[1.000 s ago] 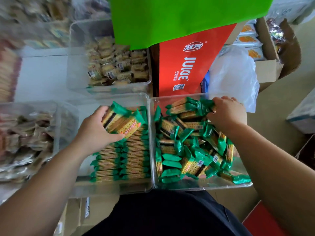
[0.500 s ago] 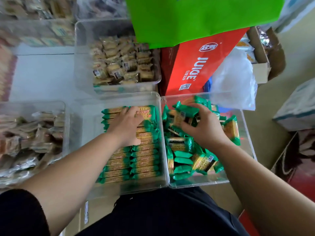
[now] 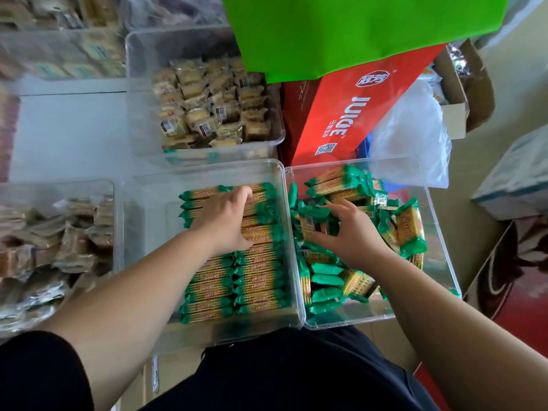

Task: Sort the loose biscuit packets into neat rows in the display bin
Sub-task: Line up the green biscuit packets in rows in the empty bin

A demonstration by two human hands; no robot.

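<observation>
Two clear plastic bins sit side by side in front of me. The left display bin point(image 3: 207, 170) holds green-ended biscuit packets laid in two neat rows point(image 3: 237, 280). My left hand point(image 3: 225, 221) lies palm down on the far packets of those rows, fingers spread. The right bin point(image 3: 439, 262) holds a loose heap of the same packets point(image 3: 329, 280). My right hand point(image 3: 347, 232) reaches into that heap, its fingers curled around a packet point(image 3: 311, 221) standing on end.
A clear bin of beige wrapped cakes point(image 3: 207, 108) stands behind the left bin. Another bin of brown packets point(image 3: 53, 241) is at the left. A red juice carton point(image 3: 350, 114), a green bag point(image 3: 341, 31) and a white plastic bag point(image 3: 412, 129) crowd the far right.
My left hand set its packets onto the far end of the rows and now rests flat on them. My right hand moved from the heap's far edge to its middle and closed on a packet.
</observation>
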